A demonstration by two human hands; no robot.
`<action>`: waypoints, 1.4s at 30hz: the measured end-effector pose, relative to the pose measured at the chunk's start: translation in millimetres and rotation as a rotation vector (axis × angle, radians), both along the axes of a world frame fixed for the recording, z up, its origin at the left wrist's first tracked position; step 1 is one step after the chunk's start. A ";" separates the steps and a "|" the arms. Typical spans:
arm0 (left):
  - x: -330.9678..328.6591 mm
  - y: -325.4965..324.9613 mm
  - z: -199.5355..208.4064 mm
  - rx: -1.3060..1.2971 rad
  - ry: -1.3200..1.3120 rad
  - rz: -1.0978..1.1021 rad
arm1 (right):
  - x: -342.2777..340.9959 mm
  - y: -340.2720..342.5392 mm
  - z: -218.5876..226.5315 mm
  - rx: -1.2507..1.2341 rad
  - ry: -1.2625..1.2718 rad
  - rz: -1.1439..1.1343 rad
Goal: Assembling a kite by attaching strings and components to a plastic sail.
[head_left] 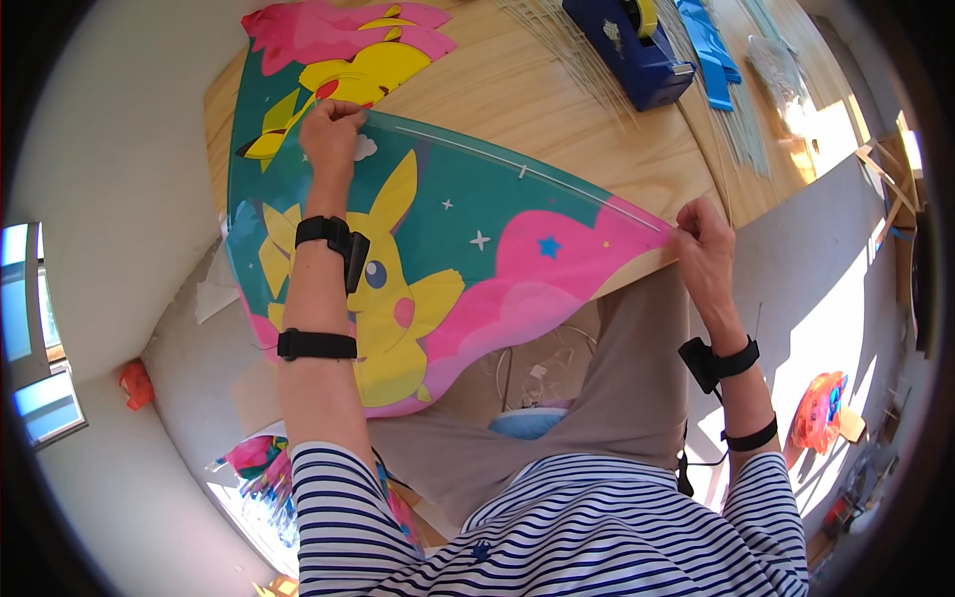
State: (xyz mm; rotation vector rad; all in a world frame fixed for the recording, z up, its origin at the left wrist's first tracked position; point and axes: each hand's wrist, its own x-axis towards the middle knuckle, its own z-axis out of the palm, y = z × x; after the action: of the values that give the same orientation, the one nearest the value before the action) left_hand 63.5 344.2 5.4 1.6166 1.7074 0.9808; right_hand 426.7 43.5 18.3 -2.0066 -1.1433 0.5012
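teal-and-pink kite sail [468, 259] is being fitted with a thin spar [517, 164], left hand [331, 134] and right hand [704, 239] pinching its ends; next likely needs taping.

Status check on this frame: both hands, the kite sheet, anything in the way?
Left hand pressing kite sheet at far corner. Right hand pinching its near tip and thin rod. Tape dispenser beyond, apart.

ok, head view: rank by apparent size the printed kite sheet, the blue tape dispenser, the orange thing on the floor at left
1. printed kite sheet, by far the largest.
2. blue tape dispenser.
3. orange thing on the floor, smallest; it lies farther from the camera, near the fisheye rim, so its true size is unsure.
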 end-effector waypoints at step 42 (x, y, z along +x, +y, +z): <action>15.8 -8.0 -6.7 0.007 0.060 0.036 | 0.4 -0.3 -3.6 -0.022 -0.051 -0.016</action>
State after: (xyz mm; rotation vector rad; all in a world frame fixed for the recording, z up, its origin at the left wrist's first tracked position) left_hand 79.3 336.2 -1.3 1.6403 1.7803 0.9647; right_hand 427.1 43.2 14.7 -2.0567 -1.1562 0.4588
